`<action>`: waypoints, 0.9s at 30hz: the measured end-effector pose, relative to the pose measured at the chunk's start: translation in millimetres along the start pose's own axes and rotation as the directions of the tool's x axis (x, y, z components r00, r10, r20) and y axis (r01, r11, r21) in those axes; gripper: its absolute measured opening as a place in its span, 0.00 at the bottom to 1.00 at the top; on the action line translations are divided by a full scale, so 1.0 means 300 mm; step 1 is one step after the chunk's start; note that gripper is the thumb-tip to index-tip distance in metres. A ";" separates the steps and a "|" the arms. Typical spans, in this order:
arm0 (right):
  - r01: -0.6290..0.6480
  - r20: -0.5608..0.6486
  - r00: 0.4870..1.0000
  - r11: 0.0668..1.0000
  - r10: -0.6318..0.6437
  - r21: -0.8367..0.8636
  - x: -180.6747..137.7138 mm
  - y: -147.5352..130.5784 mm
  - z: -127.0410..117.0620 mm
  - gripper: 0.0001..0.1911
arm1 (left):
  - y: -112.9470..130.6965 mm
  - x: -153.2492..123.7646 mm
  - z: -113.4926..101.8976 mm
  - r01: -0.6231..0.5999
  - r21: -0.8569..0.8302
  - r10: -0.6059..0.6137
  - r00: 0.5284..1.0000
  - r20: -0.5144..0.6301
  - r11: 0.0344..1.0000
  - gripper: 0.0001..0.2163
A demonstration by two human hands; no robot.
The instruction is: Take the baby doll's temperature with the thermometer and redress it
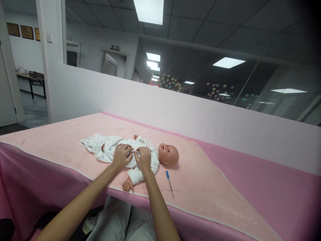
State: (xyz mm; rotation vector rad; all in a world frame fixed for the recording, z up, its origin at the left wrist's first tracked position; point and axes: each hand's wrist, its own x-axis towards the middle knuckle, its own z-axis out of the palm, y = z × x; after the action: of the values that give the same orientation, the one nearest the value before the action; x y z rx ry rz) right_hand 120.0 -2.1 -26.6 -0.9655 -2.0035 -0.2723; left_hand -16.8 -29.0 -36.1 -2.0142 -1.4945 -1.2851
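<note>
A baby doll lies on its back with its head to the right, dressed in a white patterned shirt and matching trousers. My left hand rests over the doll's belly, its fingers pinching white fabric at the shirt front. Just to the right, my right hand pinches the same front close to the left fingertips. A narrow white bit, perhaps a tie or the shirt's edge, shows between them; the fingers hide most of it. The doll's near arm points toward me, its bare hand by the table edge.
A thermometer-like stick with a blue cap lies right of the doll's near arm. A light pink blanket covers the table over a darker pink cloth. Behind stands a low white wall with glass above.
</note>
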 end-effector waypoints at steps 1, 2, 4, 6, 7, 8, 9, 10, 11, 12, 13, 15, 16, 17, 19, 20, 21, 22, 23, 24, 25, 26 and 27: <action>-0.006 -0.003 1.000 1.000 0.006 0.003 0.000 0.001 0.001 0.06 | -0.001 0.000 0.001 0.009 -0.004 -0.009 1.000 -0.003 1.000 0.08; -0.012 -0.006 1.000 1.000 0.012 0.005 -0.001 0.001 0.002 0.06 | -0.001 0.000 0.002 0.019 -0.009 -0.019 1.000 -0.006 1.000 0.08; -0.021 -0.008 1.000 1.000 0.021 0.006 -0.001 0.003 0.004 0.07 | -0.002 0.000 0.003 0.033 -0.021 -0.033 0.999 -0.010 0.999 0.07; -0.024 -0.007 1.000 1.000 0.024 0.002 -0.001 0.004 0.005 0.07 | -0.003 0.001 0.002 0.040 -0.032 -0.041 0.999 -0.010 0.999 0.07; -0.024 -0.006 1.000 1.000 0.024 0.000 -0.001 0.004 0.005 0.07 | -0.003 0.002 0.001 0.045 -0.038 -0.045 0.999 -0.011 0.998 0.07; -0.025 -0.006 1.000 1.000 0.025 -0.003 -0.001 0.004 0.005 0.07 | -0.003 0.002 0.000 0.051 -0.044 -0.051 0.999 -0.012 0.998 0.06; -0.027 -0.005 1.000 1.000 0.027 -0.006 -0.001 0.004 0.004 0.07 | -0.003 0.002 -0.001 0.057 -0.051 -0.058 0.998 -0.011 0.997 0.06; -0.029 -0.003 1.000 1.000 0.029 -0.009 -0.001 0.005 0.004 0.07 | -0.002 0.002 -0.002 0.064 -0.058 -0.064 0.998 -0.009 0.996 0.06; -0.030 -0.001 1.000 0.999 0.030 -0.014 -0.001 0.005 0.005 0.07 | -0.002 0.002 -0.003 0.071 -0.065 -0.071 0.997 -0.007 0.995 0.06; -0.030 0.001 1.000 0.999 0.030 -0.020 -0.001 0.005 0.005 0.07 | -0.001 0.002 -0.005 0.077 -0.071 -0.077 0.997 -0.004 0.995 0.05; -0.030 0.003 1.000 0.999 0.030 -0.027 -0.002 0.006 0.006 0.07 | -0.001 0.002 -0.005 0.082 -0.075 -0.082 0.997 -0.001 0.994 0.05; -0.027 0.006 1.000 0.999 0.027 -0.041 -0.002 0.007 0.008 0.07 | -0.001 0.003 -0.006 0.088 -0.078 -0.088 0.996 0.008 0.993 0.05; -0.026 0.006 1.000 0.999 0.026 -0.047 -0.003 0.008 0.009 0.07 | -0.002 0.003 -0.006 0.090 -0.078 -0.089 0.996 0.013 0.993 0.06; -0.025 0.005 1.000 0.998 0.025 -0.053 -0.003 0.009 0.010 0.07 | -0.002 0.003 -0.006 0.091 -0.077 -0.090 0.996 0.019 0.993 0.06; -0.024 0.004 1.000 0.998 0.024 -0.063 -0.003 0.011 0.012 0.08 | -0.005 0.004 -0.005 0.092 -0.072 -0.090 0.995 0.032 0.993 0.06; -0.025 0.003 1.000 0.997 0.025 -0.067 -0.002 0.012 0.014 0.08 | -0.006 0.004 -0.004 0.092 -0.070 -0.090 0.995 0.037 0.993 0.07; -0.026 0.003 1.000 0.997 0.026 -0.072 -0.002 0.012 0.015 0.08 | -0.007 0.004 -0.004 0.093 -0.070 -0.091 0.995 0.042 0.993 0.07; -0.028 0.004 1.000 0.997 0.028 -0.077 -0.001 0.012 0.016 0.08 | -0.007 0.005 -0.004 0.095 -0.071 -0.092 0.995 0.044 0.993 0.07; -0.029 0.006 1.000 0.996 0.029 -0.081 -0.001 0.013 0.017 0.08 | -0.008 0.005 -0.004 0.096 -0.074 -0.092 0.995 0.046 0.993 0.07; -0.030 0.007 1.000 0.996 0.030 -0.087 0.000 0.012 0.018 0.08 | -0.009 0.005 -0.004 0.096 -0.079 -0.092 0.995 0.049 0.992 0.07; -0.029 0.008 1.000 0.995 0.030 -0.092 0.000 0.012 0.018 0.08 | -0.009 0.005 -0.004 0.096 -0.083 -0.092 0.995 0.051 0.992 0.07; -0.028 0.009 1.000 0.995 0.029 -0.097 0.001 0.011 0.018 0.09 | -0.009 0.005 -0.004 0.096 -0.087 -0.091 0.994 0.053 0.992 0.07; -0.027 0.011 1.000 0.994 0.028 -0.101 0.001 0.010 0.018 0.09 | -0.010 0.005 -0.004 0.097 -0.091 -0.093 0.994 0.056 0.991 0.07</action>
State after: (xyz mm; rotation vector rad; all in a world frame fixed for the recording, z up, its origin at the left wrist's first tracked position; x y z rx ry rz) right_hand 118.7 2.7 -30.0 -1.0598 -2.0018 -0.3566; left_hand -19.9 -27.8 -34.9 -2.0713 -1.5994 -1.3742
